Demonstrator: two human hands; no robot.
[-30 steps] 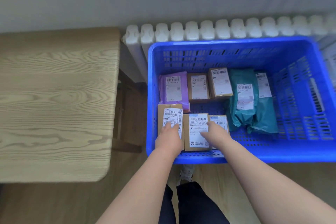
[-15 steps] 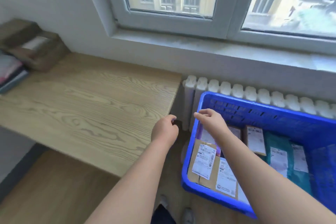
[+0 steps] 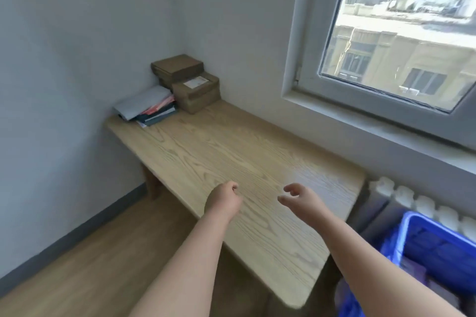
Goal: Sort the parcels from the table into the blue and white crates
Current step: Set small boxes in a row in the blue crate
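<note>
Both hands are held over the near part of the wooden table, nothing gripped. Left hand is curled into a loose fist; right hand is loosely spread, fingers bent. Parcels are stacked at the table's far corner, well apart from the hands. Blue crate is seen lower right, blurred.

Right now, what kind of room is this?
Likely a small room, maybe an office or flat: a wooden table by a window overlooking buildings, a white radiator, and parcels stacked in the corner.
</note>
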